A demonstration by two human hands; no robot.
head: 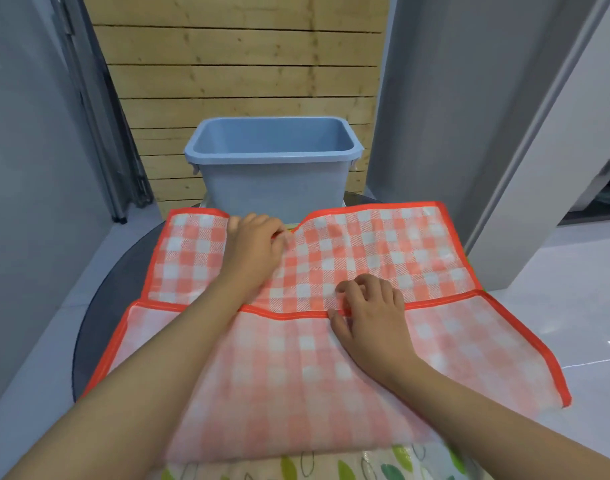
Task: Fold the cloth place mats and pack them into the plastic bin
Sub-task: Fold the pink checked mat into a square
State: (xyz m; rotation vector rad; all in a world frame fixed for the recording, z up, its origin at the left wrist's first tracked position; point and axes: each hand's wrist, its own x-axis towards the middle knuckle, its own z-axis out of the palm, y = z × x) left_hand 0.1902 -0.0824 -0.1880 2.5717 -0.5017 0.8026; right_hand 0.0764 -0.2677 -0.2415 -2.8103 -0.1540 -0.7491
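Folding the orange checked mat (365,251) is the step in hand, judging by the near half already turned over so its paler underside faces up and its orange hem runs across the middle of the cloth. To do it well, I'd say the hemmed edge should be drawn up square to the far edge, corners matched, then the crease pressed flat near the body; the far edge is puckered in the middle where it meets the bin, so it likely wants smoothing first or the fold goes crooked. Left hand (256,242) lies at the far middle of the mat, fingers curled down and bunching the cloth at the pucker; it looks like a pinch of fabric, though the fingertips are partly hidden. Right hand (369,306) sits on the folded hem, fingers bent, thumb under or against the orange binding, pinching that edge. Blue plastic bin (275,181) stands just beyond the mat, touching or nearly touching its far edge, open, nothing visible inside from this angle. Under the checked mat a leaf-print mat (383,465) shows at the near edge, not yet folded. Both lie on a dark round table (99,306).
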